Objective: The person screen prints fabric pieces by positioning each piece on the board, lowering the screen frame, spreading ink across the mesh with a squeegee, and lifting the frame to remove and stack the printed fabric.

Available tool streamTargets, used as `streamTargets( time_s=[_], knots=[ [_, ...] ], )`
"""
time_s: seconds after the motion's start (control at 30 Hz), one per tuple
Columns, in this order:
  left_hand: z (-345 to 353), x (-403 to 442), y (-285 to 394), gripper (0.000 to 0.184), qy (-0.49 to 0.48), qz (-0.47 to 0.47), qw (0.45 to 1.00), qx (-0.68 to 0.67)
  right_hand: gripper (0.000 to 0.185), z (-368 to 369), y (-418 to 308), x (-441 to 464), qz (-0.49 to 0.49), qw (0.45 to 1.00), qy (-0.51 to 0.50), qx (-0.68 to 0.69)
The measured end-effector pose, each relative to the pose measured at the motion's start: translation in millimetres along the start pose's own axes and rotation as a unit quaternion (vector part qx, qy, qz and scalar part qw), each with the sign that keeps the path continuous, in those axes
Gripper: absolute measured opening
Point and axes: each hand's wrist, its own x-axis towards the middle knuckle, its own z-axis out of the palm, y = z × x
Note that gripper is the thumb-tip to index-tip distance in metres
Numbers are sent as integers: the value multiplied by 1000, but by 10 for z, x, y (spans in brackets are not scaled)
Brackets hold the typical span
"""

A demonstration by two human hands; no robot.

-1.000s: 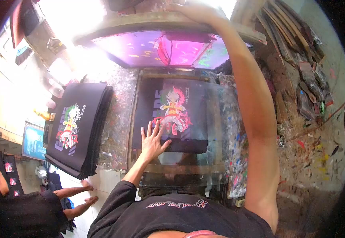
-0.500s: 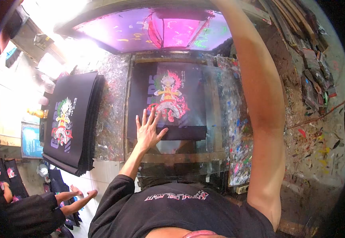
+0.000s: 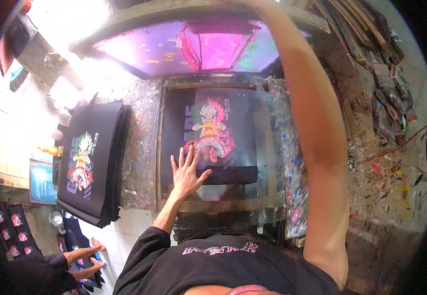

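My left hand [image 3: 188, 173] lies flat with its fingers spread on the lower left part of a black fabric piece [image 3: 174, 118], which bears a colourful cartoon figure print. The fabric lies on a glass-like panel [image 3: 267, 147]. My right arm stretches up to the far side, where my right hand [image 3: 248, 3] is at the top edge of the view, by the wooden bar of a tilted screen frame [image 3: 193, 18]; its fingers are cut off. The screen's mesh [image 3: 223, 46] shows pink and purple above the fabric.
A stack of printed black pieces [image 3: 103, 132] stands to the left. Beyond it are bottles and a blue container [image 3: 42, 182]. Another person's arms [image 3: 83, 260] show at the lower left, near more printed pieces [image 3: 12, 226]. Wooden strips [image 3: 366, 39] lie at the upper right.
The view has shifted slightly. My left hand stays spread on the fabric and the screen frame stays raised. The other person's hands have moved lower.
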Motion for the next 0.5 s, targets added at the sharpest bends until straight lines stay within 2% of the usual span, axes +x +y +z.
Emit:
streamTargets(
  time_s=[0.07,0.1,0.13,0.17,0.2,0.23,0.27,0.3,0.33,0.37,0.4,0.43,0.47,0.5],
  knots=[
    [-40,85,136,94,29,-41,999,-7,97,-22,-63,-34,41,997,59,-30],
    [-3,167,357,94,35,-34,999,-6,94,-136,-241,-193,66,990,60,-114],
    [48,288,629,92,46,-25,998,-22,64,161,171,34,-62,985,27,-161],
    [62,445,846,90,61,-16,997,-36,52,196,216,71,-132,967,-8,-218],
    [74,707,986,82,-48,53,988,-134,42,224,249,104,-206,941,-36,-267],
    [35,934,1065,76,-159,127,953,-222,46,136,112,-34,-156,957,-40,-241],
    [-147,989,1101,76,-150,147,955,-212,50,26,-145,-285,-63,979,-38,-188],
    [-427,999,1148,70,-70,128,921,-360,55,-99,-419,-595,26,987,-47,-148],
    [-748,970,1186,65,3,108,858,-502,60,-202,-601,-792,62,987,-55,-136],
    [-1156,801,1134,65,216,115,900,-360,65,-262,-746,-993,80,986,-60,-133],
    [-1500,761,905,68,381,144,903,-137,66,-247,-823,-1160,75,986,-43,-144],
    [-1722,686,672,77,429,95,896,-69,66,-184,-848,-1359,86,985,-42,-143],
    [-2022,570,562,86,485,42,872,55,67,-54,-875,-1574,72,991,-10,-111],
    [-2226,469,329,92,445,4,888,118,69,128,-937,-1818,57,995,17,-77]
  ],
)
